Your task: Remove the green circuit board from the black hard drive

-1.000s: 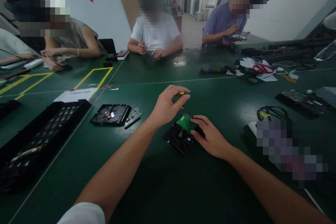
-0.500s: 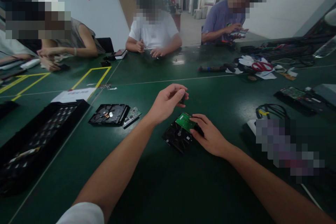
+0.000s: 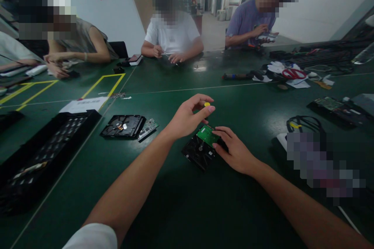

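Note:
On the table before me lies a black hard drive [image 3: 196, 151] with a green circuit board [image 3: 207, 135] on its upper part. My right hand [image 3: 233, 149] grips the drive's right side, its fingertips at the edge of the board. Just above the drive's far end, my left hand [image 3: 191, 114] is closed round a slim tool, apparently a screwdriver [image 3: 207, 104], whose round yellow end shows between thumb and fingers. Its lower part is hidden by the hand, so I cannot tell whether the tip touches the board.
Another hard drive [image 3: 122, 126] lies to the left beside a loose circuit board [image 3: 148, 128]. A long black tray [image 3: 57, 151] stands farther left. Cables [image 3: 306, 121] and a drive with exposed circuitry [image 3: 333, 109] are on the right. Three people work across the table.
My left hand has turned and shifted slightly right, so the tool's yellow end now shows where only a dark part was visible. My right hand stays on the drive.

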A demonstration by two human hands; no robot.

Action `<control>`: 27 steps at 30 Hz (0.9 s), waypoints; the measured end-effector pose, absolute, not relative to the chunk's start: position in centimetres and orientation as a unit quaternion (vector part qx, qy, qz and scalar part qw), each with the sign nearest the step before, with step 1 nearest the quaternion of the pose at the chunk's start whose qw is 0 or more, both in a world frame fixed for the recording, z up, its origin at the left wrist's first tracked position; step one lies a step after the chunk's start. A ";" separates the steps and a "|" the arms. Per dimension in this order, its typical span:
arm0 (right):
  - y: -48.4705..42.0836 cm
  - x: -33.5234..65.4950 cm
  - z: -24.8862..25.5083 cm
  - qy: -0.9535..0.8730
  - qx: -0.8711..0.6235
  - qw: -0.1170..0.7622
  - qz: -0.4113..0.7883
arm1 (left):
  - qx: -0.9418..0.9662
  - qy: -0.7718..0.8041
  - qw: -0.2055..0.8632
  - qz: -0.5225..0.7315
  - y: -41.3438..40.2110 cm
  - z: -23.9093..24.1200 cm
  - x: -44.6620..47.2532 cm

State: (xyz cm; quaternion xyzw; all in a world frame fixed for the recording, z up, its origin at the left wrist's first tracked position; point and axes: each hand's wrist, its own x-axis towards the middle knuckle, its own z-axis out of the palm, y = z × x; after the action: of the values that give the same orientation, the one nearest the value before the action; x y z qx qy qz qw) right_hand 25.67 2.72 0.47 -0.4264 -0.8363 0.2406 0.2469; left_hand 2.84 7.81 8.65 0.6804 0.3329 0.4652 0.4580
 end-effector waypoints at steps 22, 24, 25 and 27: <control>2.9 25.7 0.2 -0.842 -0.417 0.253 0.231 | 0.640 0.372 0.458 0.491 7.9 8.6 3.2; 2.8 25.7 0.3 -0.841 -0.416 0.254 0.235 | 0.647 0.387 0.430 0.497 7.8 8.6 3.2; 2.8 25.7 0.4 -0.840 -0.416 0.255 0.237 | 0.650 0.392 0.421 0.496 7.8 8.6 3.2; 2.8 25.7 0.5 -0.838 -0.418 0.256 0.239 | 0.655 0.396 0.415 0.491 7.7 8.7 3.3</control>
State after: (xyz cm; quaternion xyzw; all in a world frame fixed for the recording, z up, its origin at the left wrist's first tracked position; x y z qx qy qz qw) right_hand 25.66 2.79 0.46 -0.4177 -0.8384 0.2389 0.2560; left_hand 3.26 7.75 8.66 0.6554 0.3958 0.4914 0.4151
